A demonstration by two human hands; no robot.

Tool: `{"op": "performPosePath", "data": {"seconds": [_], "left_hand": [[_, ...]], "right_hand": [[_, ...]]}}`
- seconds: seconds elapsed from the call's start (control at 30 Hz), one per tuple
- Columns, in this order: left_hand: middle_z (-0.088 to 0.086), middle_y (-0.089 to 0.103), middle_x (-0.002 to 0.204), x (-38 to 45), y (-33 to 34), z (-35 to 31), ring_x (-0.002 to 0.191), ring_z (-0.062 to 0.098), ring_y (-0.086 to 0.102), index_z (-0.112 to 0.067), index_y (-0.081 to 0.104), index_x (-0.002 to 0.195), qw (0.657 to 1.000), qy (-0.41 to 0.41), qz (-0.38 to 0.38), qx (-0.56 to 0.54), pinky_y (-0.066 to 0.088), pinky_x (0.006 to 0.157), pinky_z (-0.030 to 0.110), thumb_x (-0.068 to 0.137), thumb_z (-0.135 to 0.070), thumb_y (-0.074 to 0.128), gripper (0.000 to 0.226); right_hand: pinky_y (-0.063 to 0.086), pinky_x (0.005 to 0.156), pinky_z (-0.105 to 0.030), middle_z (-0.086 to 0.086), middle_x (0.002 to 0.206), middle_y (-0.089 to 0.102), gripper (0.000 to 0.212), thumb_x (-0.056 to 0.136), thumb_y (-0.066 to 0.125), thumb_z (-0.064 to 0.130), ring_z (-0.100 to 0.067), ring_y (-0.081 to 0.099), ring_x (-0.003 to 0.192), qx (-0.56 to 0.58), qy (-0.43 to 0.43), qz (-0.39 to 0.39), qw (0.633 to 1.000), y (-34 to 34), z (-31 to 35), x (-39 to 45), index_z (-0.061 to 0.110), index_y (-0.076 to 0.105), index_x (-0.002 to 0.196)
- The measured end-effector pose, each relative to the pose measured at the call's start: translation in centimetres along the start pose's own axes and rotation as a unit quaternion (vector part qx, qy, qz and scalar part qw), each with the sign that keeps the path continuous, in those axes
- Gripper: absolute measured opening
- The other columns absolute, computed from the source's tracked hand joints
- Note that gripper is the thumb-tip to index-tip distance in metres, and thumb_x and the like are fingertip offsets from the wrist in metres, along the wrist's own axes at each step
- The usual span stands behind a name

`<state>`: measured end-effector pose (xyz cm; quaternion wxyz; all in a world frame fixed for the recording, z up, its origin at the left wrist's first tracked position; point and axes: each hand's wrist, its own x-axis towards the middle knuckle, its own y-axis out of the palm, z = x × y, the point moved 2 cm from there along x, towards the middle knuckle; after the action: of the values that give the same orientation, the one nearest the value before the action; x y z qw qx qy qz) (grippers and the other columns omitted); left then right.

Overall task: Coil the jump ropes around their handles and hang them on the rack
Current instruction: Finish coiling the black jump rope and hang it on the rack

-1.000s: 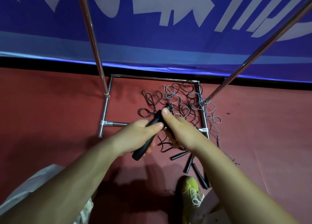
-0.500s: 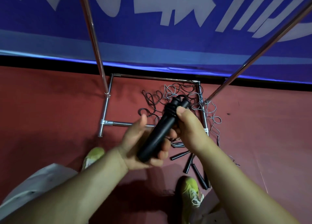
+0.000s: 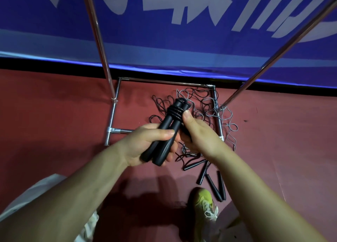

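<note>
My left hand (image 3: pixel 147 143) grips a pair of black jump rope handles (image 3: pixel 165 132) held side by side and tilted up to the right. A black cord (image 3: pixel 176 111) is wound in several turns round their upper ends. My right hand (image 3: pixel 198 132) sits just right of the handles, its thumb against the coil and its fingers curled round the cord below. A tangle of black and grey ropes (image 3: pixel 202 105) lies on the red floor inside the rack's base. Several loose black handles (image 3: pixel 211 179) lie near my shoe.
The chrome rack has a square base frame (image 3: pixel 116 103) on the floor and two slanting poles, one at the left (image 3: pixel 96 35) and one at the right (image 3: pixel 273 59). A blue banner (image 3: pixel 164 32) hangs behind. My yellow-green shoe (image 3: pixel 204 209) is at the bottom.
The left hand turned from palm-up to a closed grip over both handles. More turns of cord now sit round their tops. The right hand has shifted slightly down beside the coil.
</note>
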<state>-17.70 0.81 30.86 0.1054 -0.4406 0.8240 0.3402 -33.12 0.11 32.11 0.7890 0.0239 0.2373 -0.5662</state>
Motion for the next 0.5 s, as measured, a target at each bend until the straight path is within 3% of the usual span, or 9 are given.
{"op": "performPosePath", "data": {"seconds": [0.1, 0.23, 0.33, 0.43, 0.5], "left_hand": [[0.007, 0.063, 0.066, 0.6, 0.1, 0.3, 0.051, 0.020, 0.062, -0.005, 0.061, 0.088, 0.999, -0.005, -0.017, 0.028, 0.047, 0.043, 0.024, 0.078, -0.019, 0.063, 0.017], [0.009, 0.065, 0.066, 1.3, 0.1, 0.7, 0.054, 0.024, 0.064, -0.002, 0.056, 0.094, 0.996, -0.009, -0.045, 0.079, 0.049, 0.046, 0.028, 0.074, -0.020, 0.066, 0.028], [0.009, 0.066, 0.065, 1.7, 0.2, 1.0, 0.054, 0.024, 0.065, -0.007, 0.056, 0.088, 0.990, -0.012, -0.062, 0.124, 0.049, 0.047, 0.026, 0.086, -0.015, 0.066, 0.013], [0.012, 0.067, 0.073, 2.3, 0.4, 1.5, 0.056, 0.022, 0.066, -0.010, 0.055, 0.087, 0.969, -0.021, -0.096, 0.227, 0.052, 0.051, 0.028, 0.091, -0.014, 0.061, 0.008], [0.012, 0.071, 0.079, 2.6, 0.7, 1.9, 0.062, 0.022, 0.069, -0.009, 0.056, 0.087, 0.931, -0.025, -0.107, 0.349, 0.057, 0.059, 0.035, 0.088, -0.022, 0.063, 0.015]], "right_hand": [[0.026, 0.041, -0.015, 0.008, 0.036, 0.038, 0.061, 0.096, 0.026, 0.057, -0.004, 0.032, 0.034, -0.079, 0.020, -0.058, 0.995, 0.1, -0.6, 0.2, 0.015, 0.044, 0.055], [0.027, 0.044, -0.025, 0.006, 0.037, 0.036, 0.063, 0.099, 0.031, 0.051, -0.011, 0.033, 0.035, -0.121, 0.044, -0.094, 0.987, -0.4, -1.2, 0.1, 0.016, 0.039, 0.048], [0.028, 0.048, -0.026, 0.004, 0.041, 0.037, 0.067, 0.097, 0.026, 0.059, -0.014, 0.033, 0.039, -0.108, 0.063, -0.083, 0.989, -0.4, -1.6, -0.2, 0.014, 0.040, 0.049], [0.025, 0.046, -0.026, 0.003, 0.045, 0.039, 0.073, 0.088, 0.022, 0.075, -0.013, 0.031, 0.038, -0.069, 0.116, -0.038, 0.990, -0.3, -2.0, -0.7, 0.011, 0.047, 0.063], [0.023, 0.043, -0.024, 0.005, 0.042, 0.037, 0.073, 0.083, 0.030, 0.079, -0.011, 0.030, 0.035, -0.066, 0.154, -0.029, 0.985, -0.4, -2.2, -0.9, 0.012, 0.046, 0.060]]}}
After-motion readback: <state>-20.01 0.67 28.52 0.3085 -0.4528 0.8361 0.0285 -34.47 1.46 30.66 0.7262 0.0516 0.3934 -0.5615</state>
